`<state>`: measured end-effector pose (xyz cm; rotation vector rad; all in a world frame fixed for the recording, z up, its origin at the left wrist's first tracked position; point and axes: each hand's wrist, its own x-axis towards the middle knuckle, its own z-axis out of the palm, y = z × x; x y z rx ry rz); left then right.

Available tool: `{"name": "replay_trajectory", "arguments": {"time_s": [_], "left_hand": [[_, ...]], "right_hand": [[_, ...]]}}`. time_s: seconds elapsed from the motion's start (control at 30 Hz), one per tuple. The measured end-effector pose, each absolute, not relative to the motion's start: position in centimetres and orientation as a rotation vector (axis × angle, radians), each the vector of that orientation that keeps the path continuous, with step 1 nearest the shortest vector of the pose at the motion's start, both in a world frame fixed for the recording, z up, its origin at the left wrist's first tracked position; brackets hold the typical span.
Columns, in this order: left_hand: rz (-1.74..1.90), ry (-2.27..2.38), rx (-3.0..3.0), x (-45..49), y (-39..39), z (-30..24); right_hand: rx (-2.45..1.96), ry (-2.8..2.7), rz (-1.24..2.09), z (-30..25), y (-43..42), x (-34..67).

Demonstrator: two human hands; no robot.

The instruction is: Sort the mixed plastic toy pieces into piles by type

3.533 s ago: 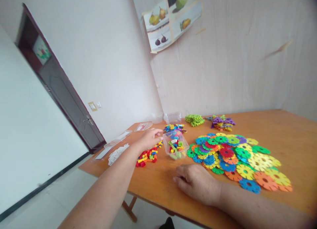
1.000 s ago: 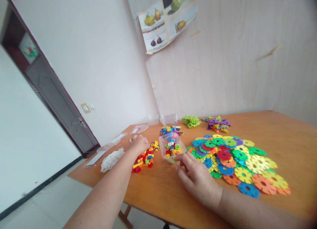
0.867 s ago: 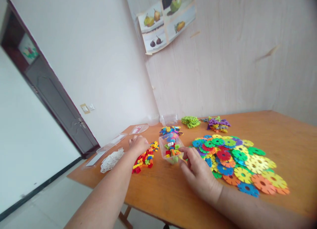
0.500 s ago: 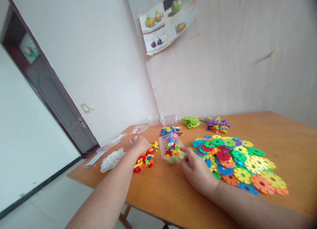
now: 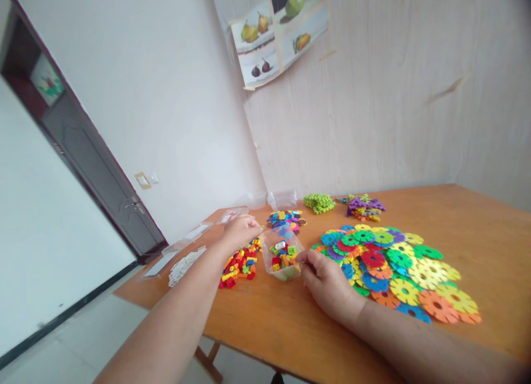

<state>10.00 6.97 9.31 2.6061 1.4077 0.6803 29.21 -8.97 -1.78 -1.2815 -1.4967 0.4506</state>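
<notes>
My right hand (image 5: 329, 287) pinches the near right rim of a clear plastic box (image 5: 269, 257) between thumb and fingers. Inside the box lie several small building blocks (image 5: 284, 255) in red, green, orange, yellow and white. Just left of the box and a little above it, my left hand (image 5: 240, 232) has its fingertips pressed together on a small building block (image 5: 261, 227), of which only a greenish speck shows. Beneath that hand spreads a loose pile of red, yellow, orange and blue building blocks (image 5: 240, 266), partly hidden by the wrist and forearm.
Right of the box, a wide heap of coloured notched discs (image 5: 390, 268) covers the wooden table (image 5: 265, 317). Behind stand smaller heaps: blue and yellow pieces (image 5: 286, 218), green pieces (image 5: 318, 203), purple pieces (image 5: 365, 207). White pieces (image 5: 185, 266) and clear lids (image 5: 160, 264) lie left.
My left hand has moved from over the block pile rightward, towards the box. The box has shifted slightly left and tilts a little, with my right hand still on its rim.
</notes>
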Motion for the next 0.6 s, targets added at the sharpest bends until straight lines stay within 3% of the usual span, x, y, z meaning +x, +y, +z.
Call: {"name": "replay_trajectory", "arguments": {"time_s": [0.13, 0.27, 0.6], "left_hand": [[0.675, 1.202, 2.667, 10.9, 5.9, 9.8], [0.717, 1.379, 2.561, 10.1, 7.3, 8.6], [0.403, 1.438, 2.911, 8.4, 10.0, 5.2]], "right_hand": [[-1.302, -1.477, 0.496, -1.7, -9.1, 29.2], [-1.306, -1.486, 0.520, -1.6, -9.2, 29.1], [-1.338, -1.463, 0.575, -0.9, -9.5, 29.0]]}}
